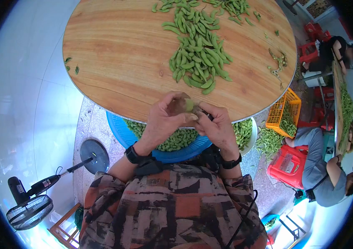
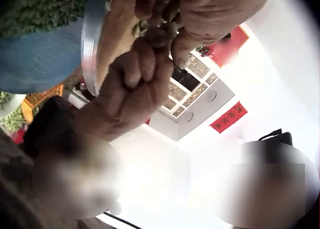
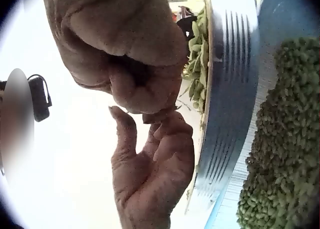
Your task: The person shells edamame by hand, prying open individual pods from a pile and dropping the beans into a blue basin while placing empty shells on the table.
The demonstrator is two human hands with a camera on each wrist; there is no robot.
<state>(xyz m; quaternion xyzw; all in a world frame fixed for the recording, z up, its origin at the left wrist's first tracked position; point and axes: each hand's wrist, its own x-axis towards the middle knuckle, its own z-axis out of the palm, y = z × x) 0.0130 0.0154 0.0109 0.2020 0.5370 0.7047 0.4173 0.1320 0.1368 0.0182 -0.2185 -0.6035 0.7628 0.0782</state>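
Observation:
Over the near edge of the round wooden table (image 1: 114, 62), the left hand (image 1: 162, 120) holds a green pod (image 1: 189, 104) between thumb and fingers. Facing it, the right hand (image 1: 218, 128) has its fingers curled round a small dark thing (image 1: 205, 113), too small to identify, close to the pod. Fingertips of both hands meet in the left wrist view, with the left hand (image 2: 220, 14) above the right hand (image 2: 130, 94). In the right wrist view, the right hand (image 3: 120, 44) hides most of what lies between them; the left hand (image 3: 155, 174) is below.
A long pile of green pods (image 1: 201, 58) covers the table's middle. Below its edge stand a blue basin (image 1: 116, 130) of shelled beans (image 1: 178, 140) and a white bowl (image 1: 249, 145). An orange crate (image 1: 274, 114), red stools (image 1: 286, 166) and seated people are right; a fan (image 1: 30, 212) is left.

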